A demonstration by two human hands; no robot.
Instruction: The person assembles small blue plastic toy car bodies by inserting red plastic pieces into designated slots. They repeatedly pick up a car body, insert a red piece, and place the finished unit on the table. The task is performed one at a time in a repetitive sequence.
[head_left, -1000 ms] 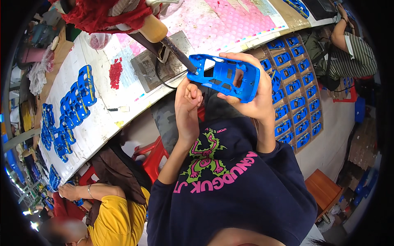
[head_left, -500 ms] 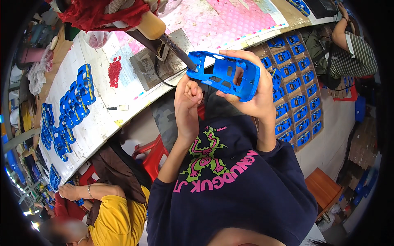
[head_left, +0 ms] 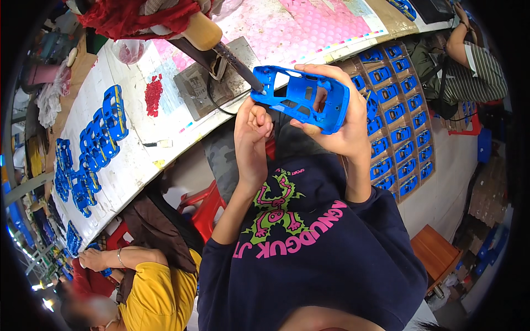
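A blue plastic toy car body (head_left: pixel 301 92), hollow side up, is held over the table's near edge. My right hand (head_left: pixel 348 118) grips its right end, thumb on the near side and fingers along the far side. At its left end my left hand (head_left: pixel 254 129) is closed, the lower fingers curled into the palm and the index finger reaching up under the shell's corner. A soldering iron (head_left: pixel 236 63) with a tan handle slants down from the upper left, and its dark tip meets the inside of that same end. Whatever lies under the left fingertip is hidden.
Small red pieces (head_left: pixel 154 95) lie in a pile on the white table (head_left: pixel 141 176), near a metal plate (head_left: pixel 190 91) and a clear cup (head_left: pixel 130 51). Several blue car bodies (head_left: pixel 102 135) stand left. A partitioned tray (head_left: pixel 403 118) holds more at right. Co-workers sit at lower left and upper right.
The car body and the iron's tip have shifted very slightly up and to the left. Both hands keep the same hold.
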